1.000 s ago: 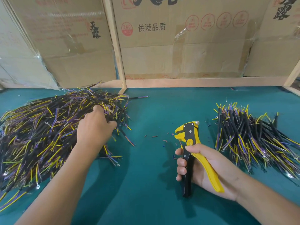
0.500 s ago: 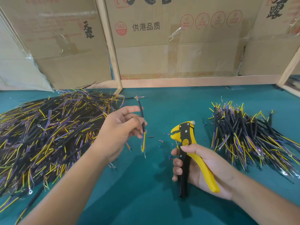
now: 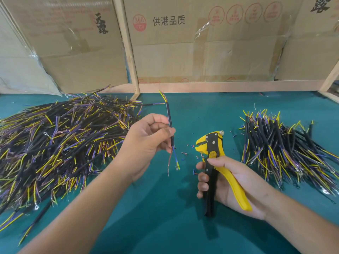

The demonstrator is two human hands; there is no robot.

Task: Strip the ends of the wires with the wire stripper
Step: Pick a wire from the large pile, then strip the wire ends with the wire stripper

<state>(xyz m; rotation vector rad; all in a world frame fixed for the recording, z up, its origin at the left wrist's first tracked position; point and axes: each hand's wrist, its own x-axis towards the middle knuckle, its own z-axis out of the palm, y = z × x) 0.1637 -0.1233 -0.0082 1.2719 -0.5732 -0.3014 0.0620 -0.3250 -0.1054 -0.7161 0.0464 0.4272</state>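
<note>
The right hand (image 3: pixel 231 182) lay palm-up, fingers curled round the yellow-and-black wire stripper (image 3: pixel 215 162). Farther left, the left hand (image 3: pixel 146 143), raised above the green table (image 3: pixel 165 217), pinched a black-sheathed wire (image 3: pixel 170 125) upright between thumb and fingertips.

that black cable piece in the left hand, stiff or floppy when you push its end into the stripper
Probably fairly stiff: the black cable stands nearly straight above and below the left hand, pinched only at its middle. Its thin cores splay and curve below the jacket, so they would likely bend when pushed. It seems light, since a fingertip pinch carries it.
</note>
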